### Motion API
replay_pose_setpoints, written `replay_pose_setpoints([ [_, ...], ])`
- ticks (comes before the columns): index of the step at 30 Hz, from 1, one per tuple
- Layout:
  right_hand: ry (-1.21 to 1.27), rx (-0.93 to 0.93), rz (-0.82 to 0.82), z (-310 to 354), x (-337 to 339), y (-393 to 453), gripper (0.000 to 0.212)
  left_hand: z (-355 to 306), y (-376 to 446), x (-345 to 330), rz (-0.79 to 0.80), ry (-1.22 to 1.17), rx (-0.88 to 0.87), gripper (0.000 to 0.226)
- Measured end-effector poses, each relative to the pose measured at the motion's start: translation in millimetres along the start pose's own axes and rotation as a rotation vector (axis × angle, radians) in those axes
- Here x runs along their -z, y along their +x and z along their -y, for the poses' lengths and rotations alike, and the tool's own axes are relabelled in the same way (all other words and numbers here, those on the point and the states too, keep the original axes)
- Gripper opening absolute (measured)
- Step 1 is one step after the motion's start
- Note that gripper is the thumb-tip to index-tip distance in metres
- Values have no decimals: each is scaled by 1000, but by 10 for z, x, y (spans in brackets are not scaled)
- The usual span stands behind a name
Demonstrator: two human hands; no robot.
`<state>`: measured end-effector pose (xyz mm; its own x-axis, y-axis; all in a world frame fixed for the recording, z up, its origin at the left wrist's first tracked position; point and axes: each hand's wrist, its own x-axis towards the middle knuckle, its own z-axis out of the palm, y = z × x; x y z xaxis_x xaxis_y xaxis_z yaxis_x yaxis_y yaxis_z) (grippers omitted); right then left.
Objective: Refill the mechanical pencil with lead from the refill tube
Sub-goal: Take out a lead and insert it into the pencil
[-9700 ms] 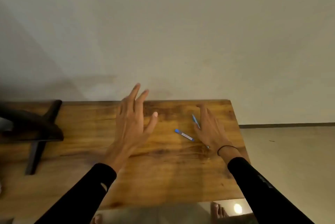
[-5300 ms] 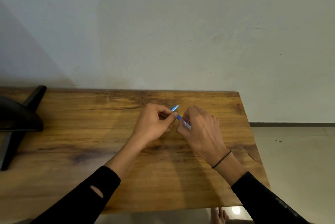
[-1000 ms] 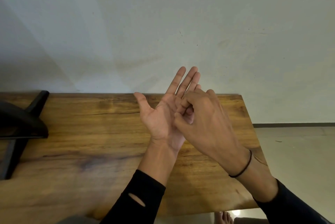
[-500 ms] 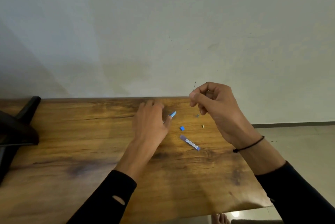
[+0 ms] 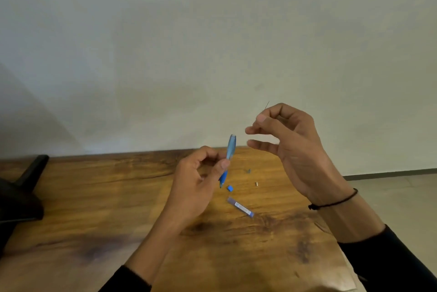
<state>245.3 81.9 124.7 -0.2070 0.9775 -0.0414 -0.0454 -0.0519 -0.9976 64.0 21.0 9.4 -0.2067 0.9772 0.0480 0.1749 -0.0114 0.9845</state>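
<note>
My left hand (image 5: 196, 183) holds the blue mechanical pencil (image 5: 230, 147) nearly upright above the wooden table (image 5: 118, 209), its open rear end up and its tip down. My right hand (image 5: 290, 142) is raised to the right of the pencil and pinches a thin dark lead (image 5: 266, 105) between thumb and forefinger. The lead's tip sticks up above the fingers. The refill tube (image 5: 240, 207) lies flat on the table below the pencil. A small blue cap (image 5: 229, 188) lies just beside the pencil's tip.
Two tiny parts lie on the table to the right of the pencil, a grey piece (image 5: 248, 170) and a small metal piece (image 5: 256, 184). A black stand (image 5: 21, 194) sits at the table's left edge. A wall rises behind; floor shows at right.
My left hand has picked the pencil up from the table and turned it upright. My right hand still pinches the lead and stays raised.
</note>
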Motion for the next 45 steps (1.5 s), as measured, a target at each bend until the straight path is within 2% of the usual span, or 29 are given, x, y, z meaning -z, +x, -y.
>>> replay_pose_setpoints([
  [4,-41,193,50,328,-46,-108,15,-285,-79,-25,9,-173,-58,3],
  [7,-198,307,28,429,-65,-159,12,-428,-125,-60,35,-185,-88,15],
  [14,-236,286,80,409,-76,-201,12,-506,-176,-78,41,-170,-125,11],
  [27,-271,286,60,355,-62,-162,10,-439,-140,-111,48,-166,-122,11],
  [37,-362,330,52,294,-62,-126,9,-400,-132,-106,34,-147,-132,2],
  [45,-369,328,67,294,-53,-128,8,-393,-127,-80,27,-166,-113,12],
])
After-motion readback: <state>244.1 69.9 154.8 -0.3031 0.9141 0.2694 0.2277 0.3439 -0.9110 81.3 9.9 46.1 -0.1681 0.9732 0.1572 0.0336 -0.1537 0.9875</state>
